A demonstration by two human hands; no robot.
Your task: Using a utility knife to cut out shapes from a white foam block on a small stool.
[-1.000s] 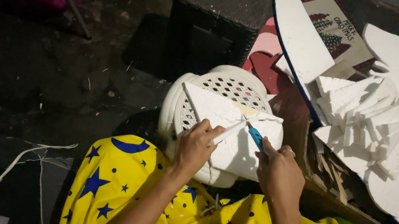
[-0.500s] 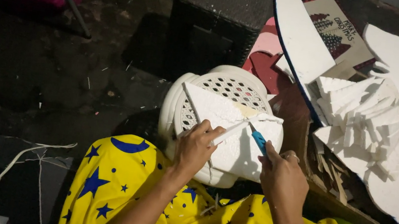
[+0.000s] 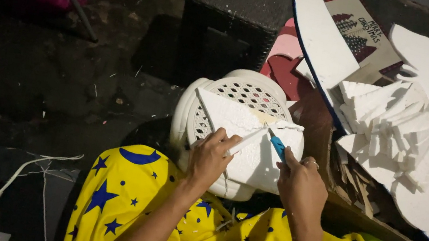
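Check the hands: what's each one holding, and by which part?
Right hand grips a blue-handled knife by its handle. Left hand pinches a thin white strip at its near end, over the foam sheet.

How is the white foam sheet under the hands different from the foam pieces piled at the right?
The foam sheet is one broad piece lying flat on a white plastic stool; the foam pieces are many smaller cut slabs, stacked at angles. The left hand presses on the sheet and the right hand puts a blue-handled cutter to it; no hand touches the pile. Both are white foam.
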